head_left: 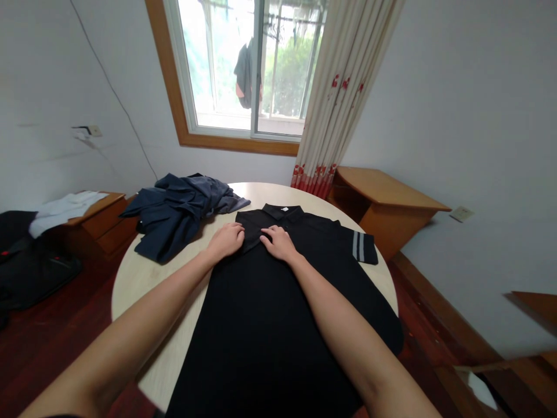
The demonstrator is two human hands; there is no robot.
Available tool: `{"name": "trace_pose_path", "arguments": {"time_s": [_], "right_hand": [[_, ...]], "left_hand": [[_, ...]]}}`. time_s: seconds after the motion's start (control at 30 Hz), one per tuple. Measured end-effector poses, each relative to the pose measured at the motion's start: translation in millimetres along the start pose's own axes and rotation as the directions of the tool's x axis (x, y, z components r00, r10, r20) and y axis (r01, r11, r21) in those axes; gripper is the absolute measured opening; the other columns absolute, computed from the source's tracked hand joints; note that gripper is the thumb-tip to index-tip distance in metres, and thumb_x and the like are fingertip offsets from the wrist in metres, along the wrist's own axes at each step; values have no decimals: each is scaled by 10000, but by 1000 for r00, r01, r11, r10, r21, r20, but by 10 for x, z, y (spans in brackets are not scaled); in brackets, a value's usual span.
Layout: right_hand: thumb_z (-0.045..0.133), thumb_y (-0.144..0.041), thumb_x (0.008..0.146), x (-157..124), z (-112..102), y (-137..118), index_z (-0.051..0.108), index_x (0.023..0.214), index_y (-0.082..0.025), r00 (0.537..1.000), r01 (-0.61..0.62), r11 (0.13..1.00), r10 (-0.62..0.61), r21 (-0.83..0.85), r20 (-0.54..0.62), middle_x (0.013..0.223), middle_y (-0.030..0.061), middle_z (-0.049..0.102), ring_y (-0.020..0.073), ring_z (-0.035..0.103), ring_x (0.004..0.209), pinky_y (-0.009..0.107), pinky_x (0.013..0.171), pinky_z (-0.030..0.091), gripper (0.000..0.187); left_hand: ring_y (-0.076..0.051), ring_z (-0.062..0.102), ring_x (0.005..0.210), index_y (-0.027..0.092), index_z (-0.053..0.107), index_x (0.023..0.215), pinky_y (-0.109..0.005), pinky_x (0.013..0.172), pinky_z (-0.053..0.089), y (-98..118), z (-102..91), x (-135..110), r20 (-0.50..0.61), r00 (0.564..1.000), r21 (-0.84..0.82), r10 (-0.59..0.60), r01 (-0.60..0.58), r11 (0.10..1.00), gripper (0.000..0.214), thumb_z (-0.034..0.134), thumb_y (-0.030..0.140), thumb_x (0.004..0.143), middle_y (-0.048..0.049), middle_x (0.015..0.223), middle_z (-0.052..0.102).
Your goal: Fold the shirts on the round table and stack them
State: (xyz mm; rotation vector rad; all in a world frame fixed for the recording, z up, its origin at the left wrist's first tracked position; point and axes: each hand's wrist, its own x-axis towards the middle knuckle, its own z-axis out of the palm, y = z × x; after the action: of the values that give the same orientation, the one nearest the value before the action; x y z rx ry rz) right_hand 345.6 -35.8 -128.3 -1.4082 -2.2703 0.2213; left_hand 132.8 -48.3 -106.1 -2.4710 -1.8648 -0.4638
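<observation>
A black polo shirt (278, 313) lies spread face up on a round pale table (139, 278), its collar at the far side and one striped sleeve (363, 247) out to the right. My left hand (227, 239) rests on the shirt's left shoulder edge, fingers curled down against the cloth. My right hand (278, 241) presses on the chest just below the collar, fingers bent onto the fabric. Whether either hand pinches the cloth is hidden under the fingers.
A heap of dark blue clothes (183, 212) lies on the table's far left. A wooden desk (383, 203) stands right of the table, a low cabinet (100, 217) with white cloth left. Window and curtain (339, 93) behind.
</observation>
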Motion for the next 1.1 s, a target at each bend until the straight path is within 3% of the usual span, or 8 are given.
{"name": "trace_pose_path", "arguments": {"time_s": [0.13,0.2,0.3,0.7,0.87,0.93,1.0,1.1], "right_hand": [[506,-409,1012,-5,4,1,640,1340,-221,1000,-3,1000,3,-28,13,1286,100,628,240,547,1184,370,1009,416,401],[506,-410,1010,-6,9,0,639,1344,-213,1000,-2,999,3,-45,20,1303,107,621,247,539,1197,379,1013,415,410],[508,-414,1006,4,15,-8,631,1358,-212,1000,-5,998,7,-63,30,1325,113,606,256,524,1214,394,1020,412,424],[516,-422,1000,15,20,-23,617,1376,-223,999,-19,997,21,-73,40,1350,118,596,267,519,1233,413,1027,416,437],[523,-381,993,20,-82,14,569,1416,-226,1000,6,999,-6,40,2,1374,98,609,238,556,1242,366,1046,430,453],[489,-372,1001,19,-225,136,597,1380,-224,997,-55,997,59,58,-56,1351,90,631,230,586,1215,350,1033,445,421],[436,-359,1010,-8,-437,357,653,1305,-219,968,-218,976,218,8,-123,1308,101,655,251,612,1180,376,1015,461,393],[418,-311,989,-115,-819,826,703,1221,-176,827,-556,823,535,-116,-169,1298,167,643,321,610,1190,455,995,472,391]], "left_hand": [[-252,351,1480,61,494,1458,-426,1202,289,85,236,409,151,980,53,-127,121,991,556,282,313,1010,-171,1593,384],[-287,281,1511,46,401,1516,-512,1201,266,46,329,512,164,971,67,-172,163,984,594,266,329,1012,-189,1628,296],[-261,187,1543,71,288,1575,-527,1225,199,-50,402,576,180,964,90,-196,182,979,639,232,369,1013,-151,1665,197],[-273,119,1556,114,245,1600,-576,1225,156,-43,503,801,196,953,105,-232,214,971,686,186,437,998,-123,1682,131],[-288,134,1552,126,249,1602,-592,1220,158,-148,479,826,204,957,108,-204,185,977,687,194,449,999,-125,1678,142],[-300,152,1547,117,256,1600,-605,1215,159,-162,448,838,203,959,117,-198,177,977,685,200,444,999,-138,1673,154],[-303,166,1544,121,267,1597,-611,1215,144,-141,412,840,199,959,127,-203,180,975,672,197,430,1004,-143,1670,169],[-302,177,1542,104,291,1585,-600,1221,123,-29,361,796,159,967,124,-197,179,976,658,183,412,1014,-157,1663,195]]}}
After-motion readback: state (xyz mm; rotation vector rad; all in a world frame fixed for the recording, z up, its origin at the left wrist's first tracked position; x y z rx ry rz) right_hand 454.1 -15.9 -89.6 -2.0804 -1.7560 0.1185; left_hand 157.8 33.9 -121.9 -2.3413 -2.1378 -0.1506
